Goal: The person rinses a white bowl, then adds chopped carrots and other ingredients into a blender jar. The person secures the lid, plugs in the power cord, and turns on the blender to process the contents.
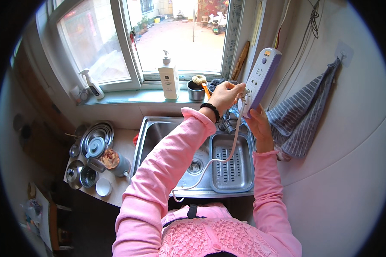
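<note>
My left hand (pixel 225 96), with a black band at the wrist, pinches a pale plug (pixel 243 96) against the lower sockets of a white and purple power strip (pixel 260 75). Whether the prongs sit fully in the socket cannot be made out. Supporting the strip's lower end from below is my right hand (pixel 260 125). From the plug a white cord (pixel 234 147) hangs in a loop over the stainless steel sink (pixel 183 189) and its perforated drain tray (pixel 226 186).
Left of the sink stand a blender (pixel 118 163), nested steel bowls (pixel 104 128), a pot lid (pixel 73 175) and a white bowl (pixel 103 187). A pump bottle (pixel 169 80), a spray bottle (pixel 92 86) and a metal cup (pixel 196 92) line the windowsill. A striped towel (pixel 304 109) hangs on the right wall.
</note>
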Demonstrator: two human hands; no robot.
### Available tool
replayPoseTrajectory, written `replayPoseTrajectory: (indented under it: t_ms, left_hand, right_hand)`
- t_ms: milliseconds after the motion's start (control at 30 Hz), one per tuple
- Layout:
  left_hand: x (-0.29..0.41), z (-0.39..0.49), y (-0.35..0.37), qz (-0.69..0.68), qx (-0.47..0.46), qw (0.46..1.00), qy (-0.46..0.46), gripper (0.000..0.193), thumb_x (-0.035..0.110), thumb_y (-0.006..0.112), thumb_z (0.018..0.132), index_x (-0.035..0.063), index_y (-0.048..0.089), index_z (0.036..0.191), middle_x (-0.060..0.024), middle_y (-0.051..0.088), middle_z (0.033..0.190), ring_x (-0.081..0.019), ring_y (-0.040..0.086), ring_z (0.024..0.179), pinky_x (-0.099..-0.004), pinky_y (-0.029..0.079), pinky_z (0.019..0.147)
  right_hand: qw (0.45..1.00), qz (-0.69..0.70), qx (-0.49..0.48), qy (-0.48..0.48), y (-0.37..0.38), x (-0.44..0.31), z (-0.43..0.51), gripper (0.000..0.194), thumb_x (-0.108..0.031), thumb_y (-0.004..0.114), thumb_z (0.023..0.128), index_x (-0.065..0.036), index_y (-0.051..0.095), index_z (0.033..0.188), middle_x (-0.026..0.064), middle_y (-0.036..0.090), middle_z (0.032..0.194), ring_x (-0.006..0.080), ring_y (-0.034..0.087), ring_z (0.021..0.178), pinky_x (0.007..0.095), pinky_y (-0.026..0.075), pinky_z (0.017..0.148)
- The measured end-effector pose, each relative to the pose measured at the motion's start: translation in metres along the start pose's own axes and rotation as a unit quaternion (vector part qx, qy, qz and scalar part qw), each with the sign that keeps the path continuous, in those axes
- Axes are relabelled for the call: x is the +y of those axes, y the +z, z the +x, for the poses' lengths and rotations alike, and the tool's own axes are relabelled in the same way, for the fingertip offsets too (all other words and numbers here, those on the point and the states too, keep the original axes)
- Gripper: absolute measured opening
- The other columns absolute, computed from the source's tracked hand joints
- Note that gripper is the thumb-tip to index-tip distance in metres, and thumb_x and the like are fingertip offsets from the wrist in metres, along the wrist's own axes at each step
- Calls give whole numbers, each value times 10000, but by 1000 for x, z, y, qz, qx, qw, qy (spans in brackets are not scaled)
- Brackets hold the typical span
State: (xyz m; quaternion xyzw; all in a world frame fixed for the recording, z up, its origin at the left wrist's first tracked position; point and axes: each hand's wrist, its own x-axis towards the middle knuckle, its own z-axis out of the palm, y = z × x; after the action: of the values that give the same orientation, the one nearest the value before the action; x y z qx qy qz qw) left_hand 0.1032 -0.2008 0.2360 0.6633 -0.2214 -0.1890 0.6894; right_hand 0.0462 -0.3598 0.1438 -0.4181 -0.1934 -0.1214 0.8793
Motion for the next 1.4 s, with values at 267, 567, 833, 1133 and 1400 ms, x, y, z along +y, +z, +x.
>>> replayPoseTrajectory:
  t_ms: [267,567,833,1133,1400]
  left_hand:
    - [-6,11,-2,7,3,1000,-9,436,430,592,852,3,538,923,6,496,578,-37,424,412,-173,318,351]
    - [-2,15,1,70,17,997,4,484,460,593,825,-3,657,697,-12,539,555,-84,511,502,-224,403,468]
    - [-7,22,2,63,0,998,-6,497,473,587,824,-2,617,679,-35,548,534,-108,525,489,-240,411,483]
    - [-35,12,17,-5,154,977,150,423,389,658,821,-20,575,893,-66,619,811,-85,551,673,-194,444,602]
    - [-46,-21,12,74,130,942,299,261,177,552,888,-6,646,1049,-92,630,1000,-135,558,913,-245,456,756]
  right_hand:
    - [1000,-10,8,-4,-6,4,5,533,-69,718,753,-24,465,1220,66,572,1100,166,551,1020,299,430,891]
    - [999,-39,8,-17,-11,5,7,563,-55,717,748,-18,444,1239,58,563,1104,155,546,1013,290,427,893]
    - [997,-81,14,-10,-7,0,7,574,-59,724,741,-16,445,1241,47,564,1079,140,554,976,272,451,846]
    - [984,-170,28,-45,6,-7,7,655,-57,751,708,-62,422,1275,36,560,1088,134,551,980,261,461,824]
    - [971,-235,22,-26,3,-14,5,648,-62,745,712,-73,430,1278,29,558,1104,122,540,993,250,451,836]
